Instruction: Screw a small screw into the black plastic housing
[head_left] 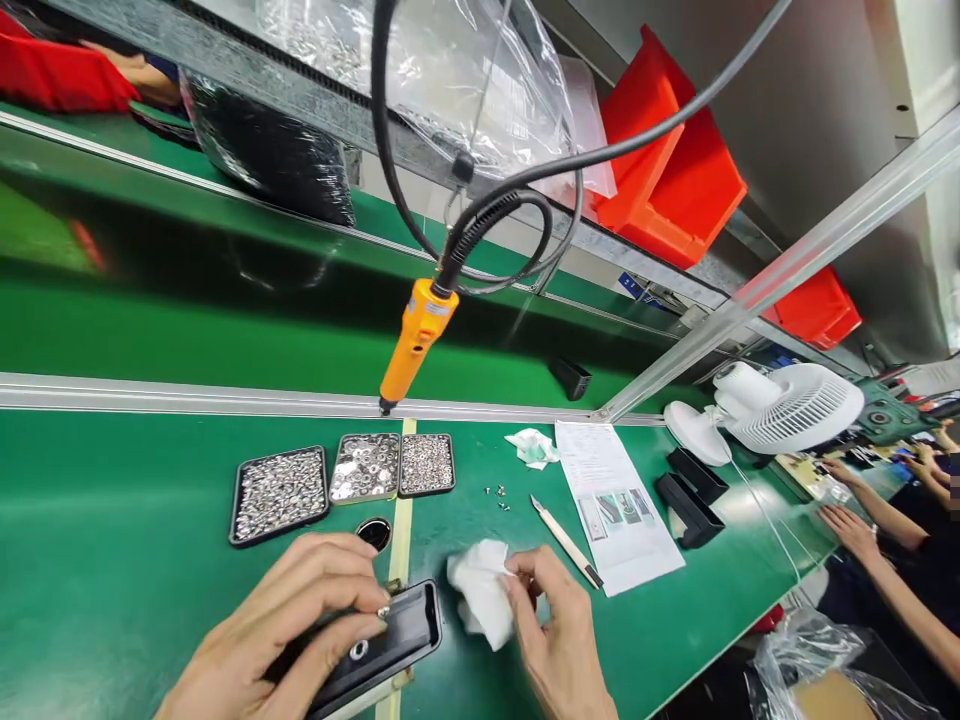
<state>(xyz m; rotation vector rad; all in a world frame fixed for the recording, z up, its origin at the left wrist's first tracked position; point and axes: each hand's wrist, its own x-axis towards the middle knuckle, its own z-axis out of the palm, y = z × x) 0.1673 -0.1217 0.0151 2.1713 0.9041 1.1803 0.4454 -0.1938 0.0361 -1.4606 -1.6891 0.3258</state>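
Left grip (300, 620) on black casing (390, 640)

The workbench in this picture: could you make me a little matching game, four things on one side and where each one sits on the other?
Things:
1. orange screwdriver
2. white cloth
3. black part
4. white fan

Places:
A. pinched in the right hand
B. hanging on a cable above the bench
C. at the far right of the bench
D. under the left hand

Pairs: 1-B, 2-A, 3-D, 4-C
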